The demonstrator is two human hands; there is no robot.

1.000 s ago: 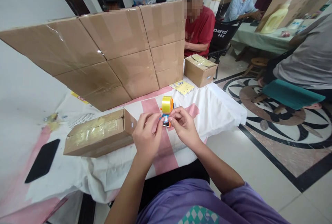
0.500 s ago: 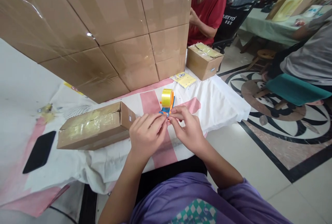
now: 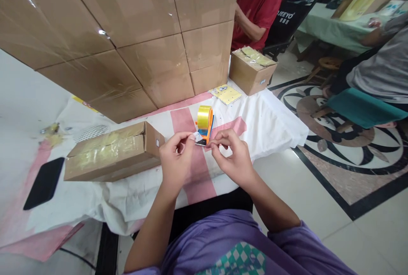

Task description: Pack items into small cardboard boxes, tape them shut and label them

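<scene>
My left hand is closed, thumb and fingertips pinching a small white piece that looks thin, like paper or film; its kind is unclear. A short gap to the right, my right hand also pinches with thumb and forefinger. Whatever is between those fingertips is too small to make out. Just beyond both hands stands an orange and blue tape dispenser carrying a roll of yellowish tape. Its near end is partly hidden behind the white piece and my fingertips.
A taped carton lies left of my hands, with a black phone-like slab farther left. Stacked cartons wall off the back. A yellow card and a small carton sit back right. Beyond, a person in red sits.
My hands were touching at the fingertips over a small bluish bit; now they have parted slightly. The white piece shows in my left hand. The view has shifted slightly.
</scene>
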